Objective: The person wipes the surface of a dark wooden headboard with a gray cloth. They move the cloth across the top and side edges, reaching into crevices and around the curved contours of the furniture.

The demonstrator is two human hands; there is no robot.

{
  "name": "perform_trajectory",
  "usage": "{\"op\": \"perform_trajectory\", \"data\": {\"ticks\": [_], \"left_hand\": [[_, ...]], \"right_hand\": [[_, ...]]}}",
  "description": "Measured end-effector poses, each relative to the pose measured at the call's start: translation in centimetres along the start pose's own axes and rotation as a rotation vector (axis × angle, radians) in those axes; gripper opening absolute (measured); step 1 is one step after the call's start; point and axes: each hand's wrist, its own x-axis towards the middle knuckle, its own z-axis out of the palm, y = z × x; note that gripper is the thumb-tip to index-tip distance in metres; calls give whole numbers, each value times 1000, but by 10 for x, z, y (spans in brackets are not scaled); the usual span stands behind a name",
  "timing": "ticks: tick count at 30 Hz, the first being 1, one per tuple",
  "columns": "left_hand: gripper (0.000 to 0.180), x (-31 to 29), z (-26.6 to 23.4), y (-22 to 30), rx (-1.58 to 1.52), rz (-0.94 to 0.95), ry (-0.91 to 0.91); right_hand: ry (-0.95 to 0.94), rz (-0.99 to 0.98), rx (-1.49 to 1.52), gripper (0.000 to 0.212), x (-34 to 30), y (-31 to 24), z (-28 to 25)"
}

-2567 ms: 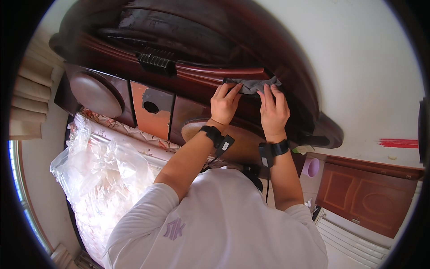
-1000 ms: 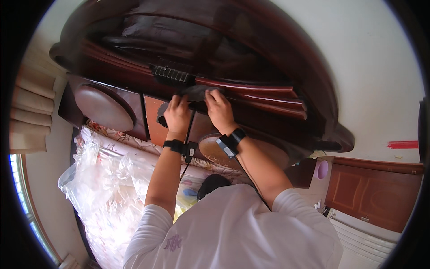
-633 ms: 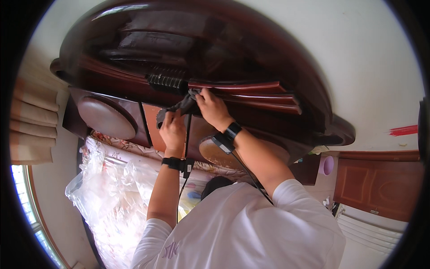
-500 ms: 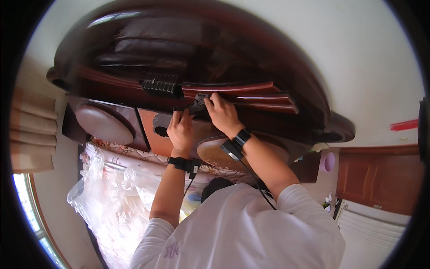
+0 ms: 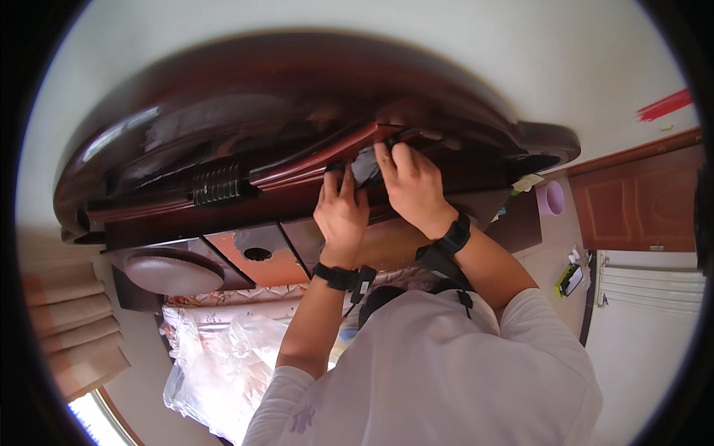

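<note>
Along the front lip of the glossy dark-brown curved wooden headboard (image 5: 282,93), right of its middle, both your hands are raised and close together, backs toward the camera. Your left hand (image 5: 341,215) points almost straight up from a nearly upright forearm, its wrist fairly straight beneath a black strap (image 5: 336,276) with a small box at its side. Your right hand (image 5: 416,192) sits a little higher and further toward the headboard's right end; its forearm slants up and leftward from a bent elbow, another black strap (image 5: 454,236) around the wrist.

Between the two sets of fingers lies the crumpled dark-grey cloth (image 5: 364,166), bunched against the headboard just below a shiny reddish-brown moulded strip (image 5: 316,160). Your left fingers are narrow and slightly curled, gripping the cloth's left end; your right fingers are bent over its right end, holding it there. Both thumbs are mostly hidden, so their placement cannot be told.

Well to the left of your hands, a black ribbed band (image 5: 216,183) wraps the moulding. Below the lip, left of your left wrist, is an orange-brown panel (image 5: 268,269) with a dark round hole.
</note>
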Motion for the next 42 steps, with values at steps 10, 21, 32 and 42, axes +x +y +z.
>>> {"op": "perform_trajectory", "data": {"ticks": [10, 21, 32, 42], "left_hand": [[43, -6, 13, -7, 13, -16, -11], [45, 5, 16, 87, 103, 191, 181], [53, 15, 12, 122, 233, 289, 14], [45, 9, -6, 87, 87, 56, 59]], "right_hand": [[-41, -54, 14, 48, -6, 3, 9], [177, 123, 204, 38, -29, 68, -27], [79, 363, 468, 63, -79, 82, -22], [157, 308, 335, 64, -35, 38, -18]]}}
